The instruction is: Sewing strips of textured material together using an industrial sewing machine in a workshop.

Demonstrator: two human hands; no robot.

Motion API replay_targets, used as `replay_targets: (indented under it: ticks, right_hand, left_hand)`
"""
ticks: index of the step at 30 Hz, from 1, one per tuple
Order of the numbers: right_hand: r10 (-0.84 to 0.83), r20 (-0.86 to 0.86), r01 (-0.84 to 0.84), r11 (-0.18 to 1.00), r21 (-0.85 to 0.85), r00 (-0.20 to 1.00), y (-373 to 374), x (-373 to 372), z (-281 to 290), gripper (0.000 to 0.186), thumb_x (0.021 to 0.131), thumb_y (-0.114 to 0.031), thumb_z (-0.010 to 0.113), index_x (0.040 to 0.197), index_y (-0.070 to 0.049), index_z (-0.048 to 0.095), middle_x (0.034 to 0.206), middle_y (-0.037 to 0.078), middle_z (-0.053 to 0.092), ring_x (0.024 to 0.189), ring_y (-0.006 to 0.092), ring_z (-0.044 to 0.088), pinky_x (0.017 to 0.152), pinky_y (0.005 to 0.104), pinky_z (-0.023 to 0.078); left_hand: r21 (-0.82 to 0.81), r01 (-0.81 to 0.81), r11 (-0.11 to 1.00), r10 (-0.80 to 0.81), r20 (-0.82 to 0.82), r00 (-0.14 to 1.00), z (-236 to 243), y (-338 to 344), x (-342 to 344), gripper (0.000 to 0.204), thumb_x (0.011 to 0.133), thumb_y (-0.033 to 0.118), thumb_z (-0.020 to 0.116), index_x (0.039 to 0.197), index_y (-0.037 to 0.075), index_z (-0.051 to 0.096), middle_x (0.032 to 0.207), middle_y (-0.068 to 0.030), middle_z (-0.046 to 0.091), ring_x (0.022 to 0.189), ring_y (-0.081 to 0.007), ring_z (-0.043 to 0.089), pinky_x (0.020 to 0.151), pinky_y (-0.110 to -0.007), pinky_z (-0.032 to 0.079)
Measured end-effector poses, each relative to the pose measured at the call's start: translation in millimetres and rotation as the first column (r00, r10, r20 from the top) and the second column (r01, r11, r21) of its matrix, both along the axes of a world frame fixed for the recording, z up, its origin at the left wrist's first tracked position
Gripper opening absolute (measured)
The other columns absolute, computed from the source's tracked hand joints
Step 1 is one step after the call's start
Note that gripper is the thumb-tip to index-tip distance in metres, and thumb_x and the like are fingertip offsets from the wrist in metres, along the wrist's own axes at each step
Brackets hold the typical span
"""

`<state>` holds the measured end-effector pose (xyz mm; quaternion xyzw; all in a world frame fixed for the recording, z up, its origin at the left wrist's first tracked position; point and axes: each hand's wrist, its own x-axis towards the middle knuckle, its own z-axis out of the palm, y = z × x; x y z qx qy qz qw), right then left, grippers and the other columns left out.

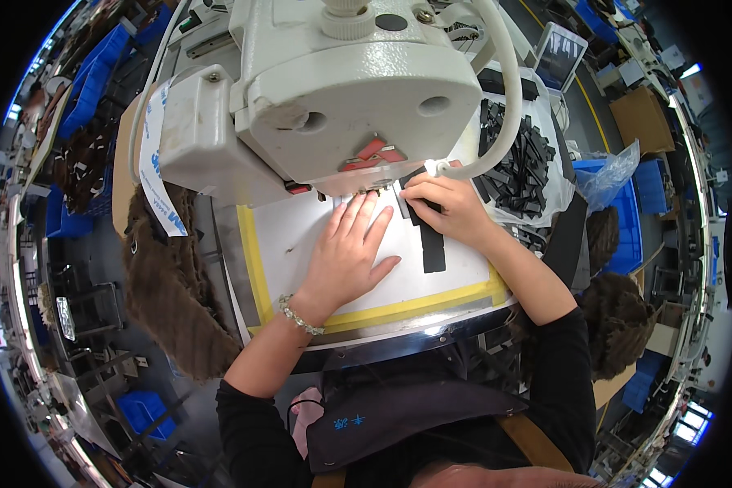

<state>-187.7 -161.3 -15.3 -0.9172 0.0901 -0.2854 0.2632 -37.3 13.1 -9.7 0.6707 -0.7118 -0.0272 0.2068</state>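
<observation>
I have the right hand bent-fingered over the upper end of a matte black, flat, narrow strip; I cannot tell whether its fingertips pinch anything. The strip lies on the white sheet edged with yellow tape, its exposed length extending from that hand toward the operator — long axis near fore-and-aft, upper end angled slightly left. The right hand is nearer. I have the left hand palm-down, fingers extended beneath the pale grey, rounded machine head — contact at its fingertips is unclear.
</observation>
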Motion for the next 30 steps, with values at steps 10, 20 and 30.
replay_targets:
  ticks: [10,20,30]
  right_hand:
    - [-0.006,-0.008,0.006,1.0,-0.03,1.0,0,0,3,0.018,0.076,-0.007,0.072,0.092,-0.014,0.066,0.088,-0.003,0.065,0.079,0.0151,0.06,0.079,0.0316,0.038]
    - [-0.002,-0.008,0.002,1.0,-0.021,1.0,-1,1,-1,0.019,0.077,-0.006,0.072,0.093,-0.014,0.066,0.092,-0.002,0.067,0.08,0.0156,0.06,0.08,0.0317,0.037]
    - [0.005,-0.041,-0.009,0.996,-0.093,0.999,4,-5,12,0.018,0.077,-0.008,0.073,0.093,-0.014,0.066,0.094,-0.003,0.065,0.081,0.0143,0.06,0.081,0.0322,0.037]
  left_hand:
    - [-0.006,-0.008,1.0,0.008,-0.021,1.0,0,-1,0,0.064,0.084,0.041,0.065,0.134,0.004,0.049,0.139,-0.0215,0.046,0.132,-0.0349,0.041,0.111,-0.046,0.03]
    - [-0.016,-0.003,1.0,0.003,-0.037,0.999,-1,0,1,0.066,0.083,0.04,0.067,0.135,0.004,0.048,0.139,-0.0214,0.045,0.132,-0.035,0.041,0.11,-0.046,0.03]
    - [-0.085,0.08,0.993,-0.08,0.004,0.997,4,0,-4,0.054,0.083,0.034,0.067,0.126,0.005,0.055,0.133,-0.0186,0.05,0.126,-0.0328,0.046,0.107,-0.045,0.034]
